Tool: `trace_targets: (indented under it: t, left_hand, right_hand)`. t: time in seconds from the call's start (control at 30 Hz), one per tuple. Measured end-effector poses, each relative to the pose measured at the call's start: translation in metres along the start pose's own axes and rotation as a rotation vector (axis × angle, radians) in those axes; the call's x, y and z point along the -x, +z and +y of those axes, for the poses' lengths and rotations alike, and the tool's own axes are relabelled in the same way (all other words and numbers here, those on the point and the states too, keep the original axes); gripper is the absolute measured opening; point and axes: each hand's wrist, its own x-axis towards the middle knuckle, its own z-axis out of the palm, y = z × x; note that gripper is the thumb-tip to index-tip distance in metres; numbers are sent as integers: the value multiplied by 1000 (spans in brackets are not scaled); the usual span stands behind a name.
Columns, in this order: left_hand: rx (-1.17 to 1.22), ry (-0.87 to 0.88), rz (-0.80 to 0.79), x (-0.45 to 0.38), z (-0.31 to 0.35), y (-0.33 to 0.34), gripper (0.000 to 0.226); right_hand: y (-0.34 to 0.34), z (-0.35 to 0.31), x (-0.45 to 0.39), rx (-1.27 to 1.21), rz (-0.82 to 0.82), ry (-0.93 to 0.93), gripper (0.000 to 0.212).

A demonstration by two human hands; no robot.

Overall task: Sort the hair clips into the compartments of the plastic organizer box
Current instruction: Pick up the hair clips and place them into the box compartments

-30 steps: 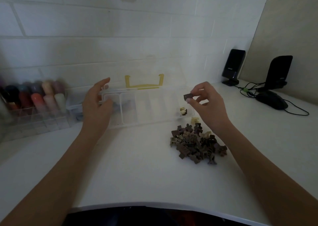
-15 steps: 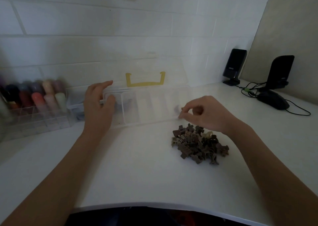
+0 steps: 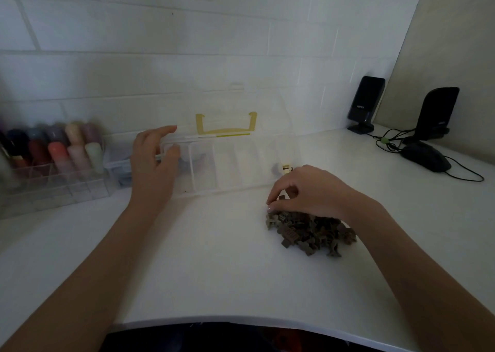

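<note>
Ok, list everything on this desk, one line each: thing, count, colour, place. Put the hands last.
organizer box: one, clear plastic, lid open with a yellow handle, at the back centre by the wall.
cream clip: one, at the box's right end.
pile of hair clips: many, brown, on the desk right of centre, in front of the box.
bottle rack: one, clear, holding mixed-colour bottles, far left.
speakers: two, black, back right.
mouse: one, black, wired, in front of the speakers.
left hand: resting on the box's left end.
right hand: fingertips pinching at the pile's top edge.
</note>
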Motion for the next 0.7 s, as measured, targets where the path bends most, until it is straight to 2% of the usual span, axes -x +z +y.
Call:
trace_targets:
  t: [0.23, 0.33, 0.43, 0.5, 0.57, 0.63, 0.7]
  left_hand:
    - [27, -29, -8, -1, -2, 1, 41]
    - [40, -16, -9, -1, -2, 1, 40]
    - [47, -11, -6, -1, -3, 2, 38]
    - [61, -10, -1, -1, -3, 2, 37]
    - [76, -3, 1, -2, -3, 2, 36]
    - [79, -3, 3, -2, -4, 3, 37]
    - [76, -8, 2, -2, -5, 3, 38]
  right_hand:
    - [8, 4, -6, -321, 151, -85, 5]
    - [7, 6, -8, -542, 186, -10, 7]
    - [9, 9, -8, -652, 151, 58, 10]
    - [10, 11, -9, -647, 134, 65, 9]
    - [12, 12, -8, -542, 151, 39, 8]
    - [12, 10, -8, -371, 209, -55, 3]
    - [10, 5, -6, -249, 227, -148, 6]
